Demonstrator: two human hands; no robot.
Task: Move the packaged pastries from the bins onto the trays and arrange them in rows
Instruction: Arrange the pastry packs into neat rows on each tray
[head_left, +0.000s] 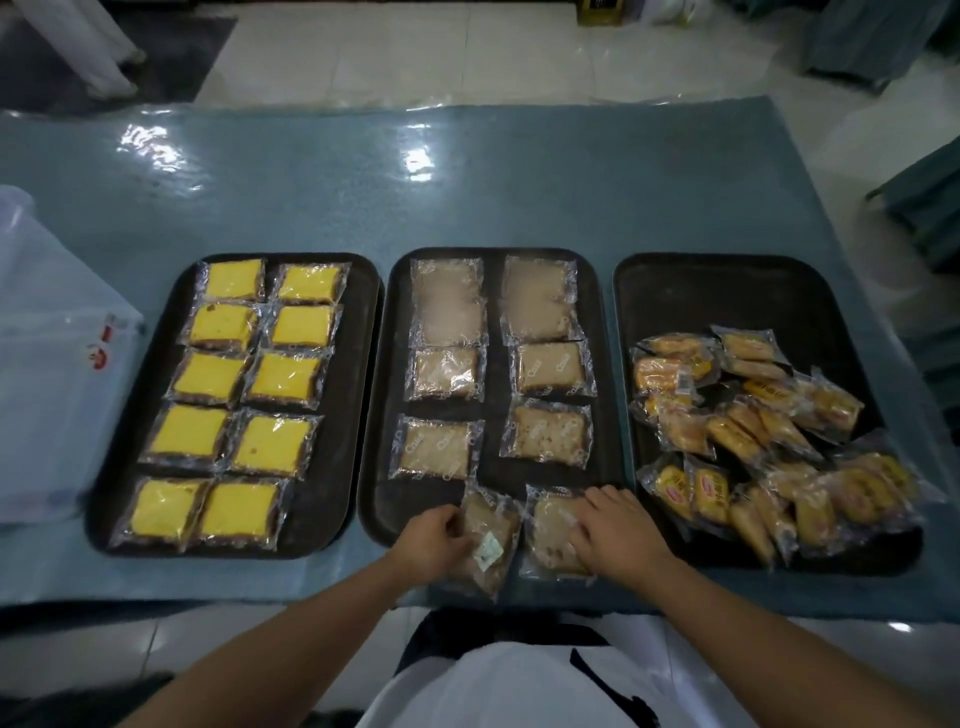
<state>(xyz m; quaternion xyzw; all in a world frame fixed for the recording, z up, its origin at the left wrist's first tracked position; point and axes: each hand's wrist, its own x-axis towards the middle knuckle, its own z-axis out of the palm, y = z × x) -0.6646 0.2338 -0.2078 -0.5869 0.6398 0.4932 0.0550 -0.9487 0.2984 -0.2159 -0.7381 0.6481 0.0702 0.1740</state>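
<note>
at the middle tray's (498, 254) near edge, left hand (431, 538) pinches a tilted brown pastry packet (485, 540); right hand (618, 525) lies flat, fingers relaxed, on another packet (550, 535).

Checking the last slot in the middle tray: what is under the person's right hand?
The right hand rests flat on a clear-wrapped pale brown cake slice at the black middle tray's near edge. The hand covers the slice's right part.

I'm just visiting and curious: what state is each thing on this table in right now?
Left tray: filled, yellow cakes in two neat rows.
Middle tray: partly filled, brown cake packs in two rows.
Right tray: orange-wrapped pastries heaped, unsorted.
Left hand: gripping a tilted brown cake pack.
Right hand: fingers on another pack.
</note>
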